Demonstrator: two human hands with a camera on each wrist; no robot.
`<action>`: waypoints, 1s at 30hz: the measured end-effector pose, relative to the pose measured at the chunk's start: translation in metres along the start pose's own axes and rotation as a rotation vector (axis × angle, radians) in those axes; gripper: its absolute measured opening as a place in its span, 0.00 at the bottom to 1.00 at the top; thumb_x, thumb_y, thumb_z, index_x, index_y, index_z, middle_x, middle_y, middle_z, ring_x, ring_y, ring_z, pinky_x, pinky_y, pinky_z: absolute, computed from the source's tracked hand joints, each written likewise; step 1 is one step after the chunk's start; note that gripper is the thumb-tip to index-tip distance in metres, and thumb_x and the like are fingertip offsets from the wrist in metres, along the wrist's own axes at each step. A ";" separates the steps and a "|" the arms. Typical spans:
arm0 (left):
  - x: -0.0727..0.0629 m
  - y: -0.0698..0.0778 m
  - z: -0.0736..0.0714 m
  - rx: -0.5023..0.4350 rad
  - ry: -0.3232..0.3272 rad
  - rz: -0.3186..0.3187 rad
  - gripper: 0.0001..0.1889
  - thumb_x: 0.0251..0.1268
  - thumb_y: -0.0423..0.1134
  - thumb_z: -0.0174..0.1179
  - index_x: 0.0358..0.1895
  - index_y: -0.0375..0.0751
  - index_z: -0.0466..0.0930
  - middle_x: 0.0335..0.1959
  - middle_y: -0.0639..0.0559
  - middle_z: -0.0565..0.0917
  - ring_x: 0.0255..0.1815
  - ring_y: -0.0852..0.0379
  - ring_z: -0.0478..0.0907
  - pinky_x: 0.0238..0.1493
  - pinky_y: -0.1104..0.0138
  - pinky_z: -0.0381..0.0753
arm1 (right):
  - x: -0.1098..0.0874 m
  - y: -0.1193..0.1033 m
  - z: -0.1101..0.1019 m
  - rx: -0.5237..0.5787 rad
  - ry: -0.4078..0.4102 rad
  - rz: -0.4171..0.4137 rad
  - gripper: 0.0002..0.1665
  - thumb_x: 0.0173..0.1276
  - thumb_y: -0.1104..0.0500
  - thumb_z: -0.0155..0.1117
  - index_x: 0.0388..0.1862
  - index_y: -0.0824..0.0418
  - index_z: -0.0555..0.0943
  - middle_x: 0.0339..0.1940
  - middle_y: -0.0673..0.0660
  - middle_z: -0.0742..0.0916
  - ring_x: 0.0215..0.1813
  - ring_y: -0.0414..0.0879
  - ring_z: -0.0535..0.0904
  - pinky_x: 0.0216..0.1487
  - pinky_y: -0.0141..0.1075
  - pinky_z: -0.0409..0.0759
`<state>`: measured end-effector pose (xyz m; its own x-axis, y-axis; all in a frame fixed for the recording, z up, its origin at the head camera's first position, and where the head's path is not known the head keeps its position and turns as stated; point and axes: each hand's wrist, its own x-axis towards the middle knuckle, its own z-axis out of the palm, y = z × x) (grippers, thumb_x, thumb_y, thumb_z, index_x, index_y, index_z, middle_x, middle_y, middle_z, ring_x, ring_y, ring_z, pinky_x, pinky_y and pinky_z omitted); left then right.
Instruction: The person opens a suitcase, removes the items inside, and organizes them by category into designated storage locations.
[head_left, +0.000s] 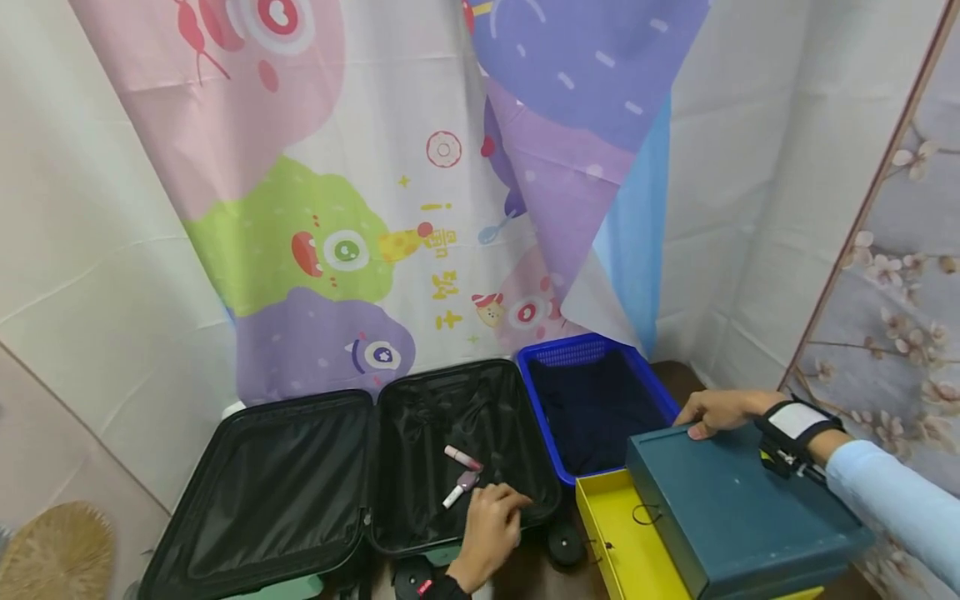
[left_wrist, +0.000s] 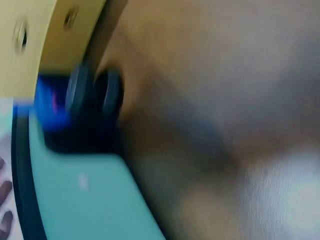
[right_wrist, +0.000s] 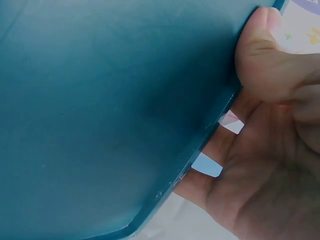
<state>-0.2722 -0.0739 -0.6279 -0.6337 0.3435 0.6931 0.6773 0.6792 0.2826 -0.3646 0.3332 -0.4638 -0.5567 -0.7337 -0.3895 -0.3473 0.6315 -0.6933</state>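
Observation:
My right hand (head_left: 716, 412) grips the far edge of a teal box (head_left: 750, 500), which sits tilted over a yellow drawer-like box (head_left: 611, 508). In the right wrist view, the thumb (right_wrist: 260, 47) lies on the teal face and the other fingers go behind its edge. My left hand (head_left: 491, 533) hovers at the near rim of an open suitcase (head_left: 420, 508), fingers loosely bent, nothing seen in them. Just beyond it, a pink lipstick-like tube (head_left: 462, 457) and a small mauve bottle with a white cap (head_left: 460, 487) lie on the black lining.
A blue plastic basket (head_left: 551, 446) with dark cloth (head_left: 600, 408) stands right of the suitcase. The suitcase's other half (head_left: 277, 492) lies open on the left. A printed curtain (head_left: 420, 208) hangs behind. A round woven mat (head_left: 56, 554) is at lower left.

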 end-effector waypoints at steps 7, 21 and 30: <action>-0.006 -0.055 -0.013 0.226 -0.101 -0.303 0.09 0.49 0.26 0.66 0.34 0.40 0.87 0.30 0.48 0.82 0.30 0.47 0.78 0.31 0.53 0.73 | 0.001 0.000 0.000 0.056 -0.016 0.068 0.17 0.73 0.62 0.57 0.56 0.63 0.84 0.47 0.53 0.88 0.48 0.43 0.83 0.53 0.44 0.80; -0.015 -0.073 -0.018 0.292 -0.505 -0.508 0.10 0.52 0.36 0.69 0.38 0.37 0.85 0.41 0.38 0.82 0.45 0.37 0.77 0.43 0.45 0.74 | 0.003 0.003 -0.004 0.076 -0.034 0.043 0.17 0.72 0.62 0.58 0.55 0.64 0.85 0.45 0.53 0.89 0.47 0.42 0.83 0.51 0.39 0.81; -0.012 -0.071 -0.016 0.322 -0.664 -0.602 0.10 0.55 0.40 0.69 0.33 0.35 0.84 0.36 0.43 0.80 0.44 0.43 0.73 0.47 0.45 0.68 | 0.002 -0.003 -0.004 0.089 -0.043 0.049 0.17 0.72 0.62 0.57 0.54 0.65 0.85 0.45 0.53 0.89 0.45 0.43 0.84 0.50 0.39 0.81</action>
<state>-0.3067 -0.1364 -0.6459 -0.9925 0.1089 -0.0557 0.0955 0.9743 0.2039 -0.3677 0.3311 -0.4602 -0.5380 -0.7136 -0.4488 -0.2506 0.6437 -0.7231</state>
